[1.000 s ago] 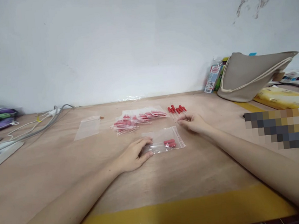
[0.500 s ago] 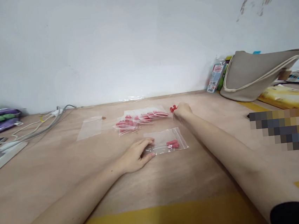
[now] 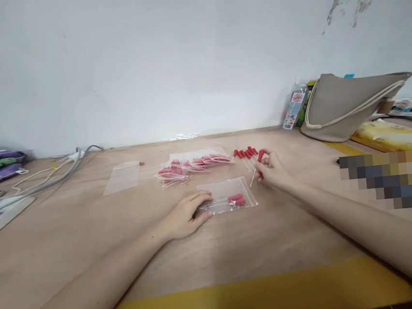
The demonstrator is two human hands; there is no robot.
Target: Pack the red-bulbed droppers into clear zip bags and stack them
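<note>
A clear zip-lock bag [image 3: 217, 192] lies flat in front of me, with red-bulbed pieces [image 3: 236, 200] inside near its right end. My left hand [image 3: 190, 214] rests at the bag's left edge, fingertips and thumb on it and spread apart. Just beyond the bag's right side, my right hand [image 3: 271, 167] pinches a dropper [image 3: 261, 155] with a red bulb and a thin pale stem that slants down to the left. Several similar droppers [image 3: 245, 153] lie in a row beside it. To their left is an overlapping pile of filled bags [image 3: 192, 164].
An unfilled-looking bag [image 3: 122, 177] lies at the left. Cables [image 3: 69, 170] and a white power strip [image 3: 6, 215] occupy the far left. At the right are a grey bag [image 3: 347, 104], a carton [image 3: 294, 109] and a yellow packet [image 3: 382, 137]. A wall [image 3: 184, 79] stands behind.
My right hand has pulled back and right from the dropper row, now with one dropper in its fingers. More of the row shows. My left hand stays on the bag.
</note>
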